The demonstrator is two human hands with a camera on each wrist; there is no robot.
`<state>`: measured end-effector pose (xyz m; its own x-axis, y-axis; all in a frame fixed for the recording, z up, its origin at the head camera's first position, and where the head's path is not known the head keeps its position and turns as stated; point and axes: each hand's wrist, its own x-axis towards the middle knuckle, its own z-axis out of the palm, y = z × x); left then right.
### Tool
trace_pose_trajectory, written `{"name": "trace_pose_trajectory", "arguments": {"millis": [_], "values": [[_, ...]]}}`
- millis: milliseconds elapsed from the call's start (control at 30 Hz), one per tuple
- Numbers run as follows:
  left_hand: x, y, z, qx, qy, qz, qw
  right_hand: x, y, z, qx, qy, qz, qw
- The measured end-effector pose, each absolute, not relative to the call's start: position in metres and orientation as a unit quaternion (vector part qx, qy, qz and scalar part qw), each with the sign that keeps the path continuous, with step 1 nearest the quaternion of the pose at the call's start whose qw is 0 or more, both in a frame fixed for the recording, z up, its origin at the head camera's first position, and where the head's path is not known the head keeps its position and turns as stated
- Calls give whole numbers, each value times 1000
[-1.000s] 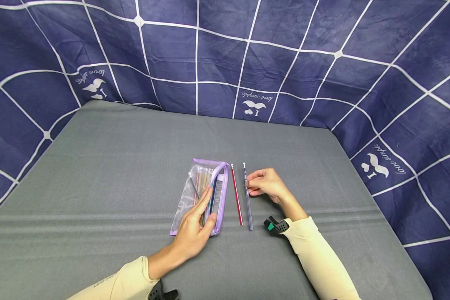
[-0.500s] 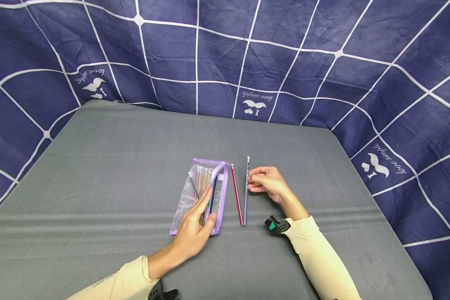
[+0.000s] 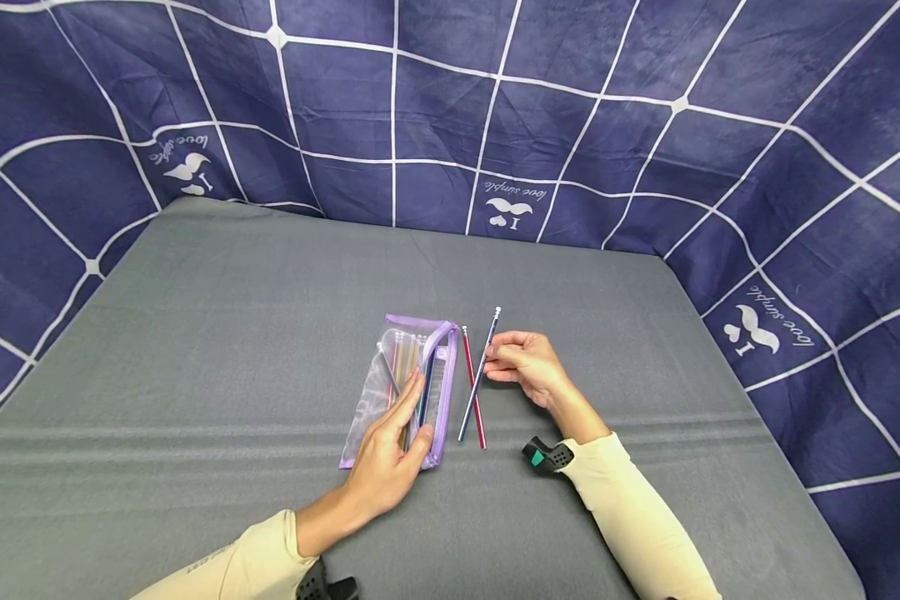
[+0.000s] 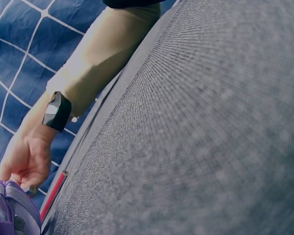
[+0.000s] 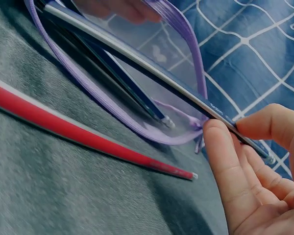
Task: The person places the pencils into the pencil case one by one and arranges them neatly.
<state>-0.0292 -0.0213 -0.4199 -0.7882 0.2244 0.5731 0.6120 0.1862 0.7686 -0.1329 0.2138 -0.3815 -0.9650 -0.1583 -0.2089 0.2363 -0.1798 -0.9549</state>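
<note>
A translucent mesh pencil case (image 3: 362, 429) with purple edging lies mid-table, several pencils (image 3: 399, 358) inside, its zipped side gaping. My left hand (image 3: 385, 465) holds the case at its opening, fingers over the mesh and thumb by the gap; the left wrist view does not show this hand. Between thumb and fingertips, my right hand (image 3: 525, 367) pinches a dark blue pencil with silver stripes (image 5: 137, 63). In the right wrist view, its far end reaches to the purple-rimmed opening. A red pencil (image 3: 481, 429) lies right of the case, with the blue one crossing over it.
The table is covered in grey cloth (image 3: 270, 333) with a few creases. Behind and beside it hangs a navy curtain (image 3: 442, 108) with white grid lines. Black bands (image 3: 547, 455) sit on the wrists, below cream sleeves (image 3: 637, 508).
My right hand has lifted the blue pencil and tilted it, its lower end swinging left across the red pencil. My left hand and the case have stayed put.
</note>
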Motion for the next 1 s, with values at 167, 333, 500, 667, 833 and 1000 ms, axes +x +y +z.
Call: {"name": "trace_pose_trajectory", "arguments": {"millis": [167,333,500,667,833,1000], "values": [[-29,-21,-421,-281,-751,-571,176,-131,208,-382,32,615,-778,121],[-30,-21,-421,-281,-753,-567,180,-128,204,-382,34,603,-788,116],[-30,-21,-420,-280,-755,-563,185,-127,199,-383,36,593,-795,121],[-29,-21,-420,-280,-757,-561,185,-126,195,-383,38,586,-800,126],[-29,-21,-420,-279,-756,-564,182,-124,191,-384,37,589,-797,131],[-30,-21,-419,-281,-754,-566,180,-122,185,-387,34,594,-791,142]]}}
